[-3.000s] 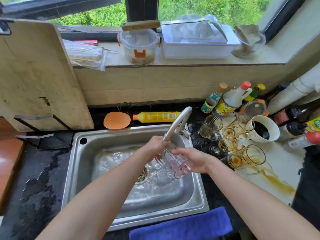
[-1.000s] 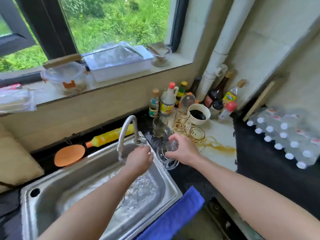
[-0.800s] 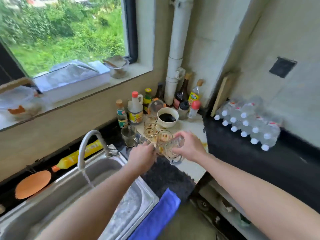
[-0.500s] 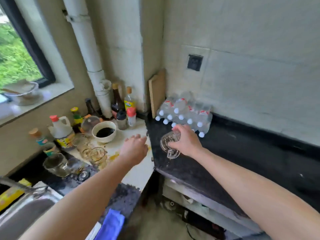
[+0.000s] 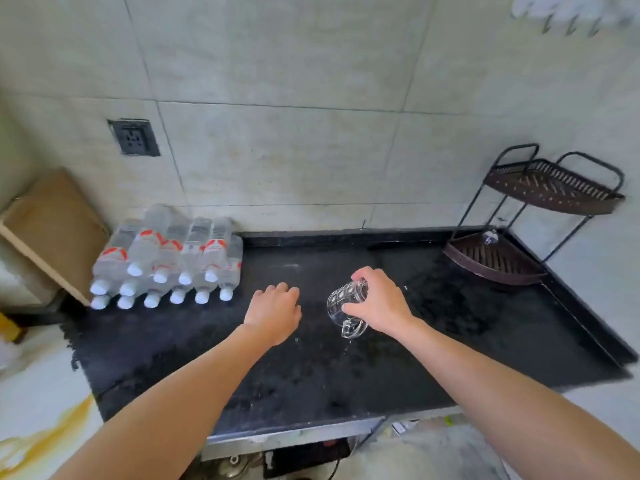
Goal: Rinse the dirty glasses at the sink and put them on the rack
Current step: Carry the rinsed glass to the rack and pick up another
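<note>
My right hand (image 5: 379, 304) grips a clear dimpled glass mug (image 5: 343, 306), tipped on its side with its handle hanging down and water dripping off it, above the black counter (image 5: 311, 368). My left hand (image 5: 275, 311) hovers beside it with loosely bent fingers and holds nothing. A dark two-tier corner rack (image 5: 526, 230) stands at the counter's far right corner, well to the right of the mug; a small clear glass (image 5: 490, 236) sits on its lower tier. The sink is out of view.
A shrink-wrapped pack of water bottles (image 5: 166, 261) lies at the counter's back left, with a wooden board (image 5: 52, 223) leaning on the wall beside it. A wall socket (image 5: 133, 137) is above. A white surface with a brown spill (image 5: 38, 434) lies at lower left.
The view has swung right from the sink to the black counter. My right hand carried the rinsed mug along, and the rack has come into view. My left hand left the tap area.
</note>
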Tool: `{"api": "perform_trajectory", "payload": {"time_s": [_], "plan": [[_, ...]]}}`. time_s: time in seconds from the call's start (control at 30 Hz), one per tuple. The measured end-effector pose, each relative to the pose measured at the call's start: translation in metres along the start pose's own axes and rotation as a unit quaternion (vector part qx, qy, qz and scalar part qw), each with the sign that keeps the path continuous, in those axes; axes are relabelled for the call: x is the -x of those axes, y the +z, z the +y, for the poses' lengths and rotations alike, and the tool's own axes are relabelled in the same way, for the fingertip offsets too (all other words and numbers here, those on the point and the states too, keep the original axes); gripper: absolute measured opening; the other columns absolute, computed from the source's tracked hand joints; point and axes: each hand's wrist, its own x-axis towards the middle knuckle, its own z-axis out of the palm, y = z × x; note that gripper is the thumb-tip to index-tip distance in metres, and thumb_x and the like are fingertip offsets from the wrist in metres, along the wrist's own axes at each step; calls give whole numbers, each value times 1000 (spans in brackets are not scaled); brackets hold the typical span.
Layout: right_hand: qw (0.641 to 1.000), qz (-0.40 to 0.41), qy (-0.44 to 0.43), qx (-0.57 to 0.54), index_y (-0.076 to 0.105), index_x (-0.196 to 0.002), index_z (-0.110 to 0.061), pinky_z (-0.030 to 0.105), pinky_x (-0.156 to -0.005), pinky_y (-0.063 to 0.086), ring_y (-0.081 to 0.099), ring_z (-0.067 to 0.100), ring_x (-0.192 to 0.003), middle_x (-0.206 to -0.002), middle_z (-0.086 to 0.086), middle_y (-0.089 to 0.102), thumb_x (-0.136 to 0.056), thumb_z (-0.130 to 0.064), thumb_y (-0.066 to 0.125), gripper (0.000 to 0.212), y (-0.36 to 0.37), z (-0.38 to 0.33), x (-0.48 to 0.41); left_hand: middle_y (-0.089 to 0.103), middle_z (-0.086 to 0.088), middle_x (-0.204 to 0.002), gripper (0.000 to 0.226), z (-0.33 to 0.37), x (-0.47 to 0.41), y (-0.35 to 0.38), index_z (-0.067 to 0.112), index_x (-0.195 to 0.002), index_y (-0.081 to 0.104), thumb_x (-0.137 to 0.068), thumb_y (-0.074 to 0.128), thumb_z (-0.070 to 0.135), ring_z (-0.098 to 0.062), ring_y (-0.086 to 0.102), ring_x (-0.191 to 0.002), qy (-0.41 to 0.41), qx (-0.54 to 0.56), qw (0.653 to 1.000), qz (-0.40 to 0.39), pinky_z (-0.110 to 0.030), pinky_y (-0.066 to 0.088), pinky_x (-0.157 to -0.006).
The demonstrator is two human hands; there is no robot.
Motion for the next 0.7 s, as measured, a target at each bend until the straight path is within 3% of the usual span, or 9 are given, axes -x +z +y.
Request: {"api": "perform_trajectory", "payload": {"time_s": [0.2,0.43,0.7], "plan": [[992,62,107,15,51,-120,-30,35,-82,51,59,21,-96,-116,-5,50,-75,-35,77,52,-65,85,-19,54,-6,-119,32,81,-96,2,16,-124,50,-101,36,33,-27,54,-107,127,14,992,-12,-40,44,-93],[978,111,176,24,52,-119,-30,31,-81,45,60,19,-96,-118,-5,50,-74,-37,79,53,-136,173,-24,54,-6,-123,35,189,-173,-2,16,-127,48,-101,36,36,-27,53,-110,219,8,975,-25,-40,43,-93],[978,152,140,32,49,-127,-28,34,-86,44,56,20,-106,-125,-4,50,-75,-38,80,61,-256,274,-64,52,-6,-128,40,325,-259,-12,16,-132,46,-100,37,38,-27,51,-117,218,19,976,14,-42,42,-97]]}}
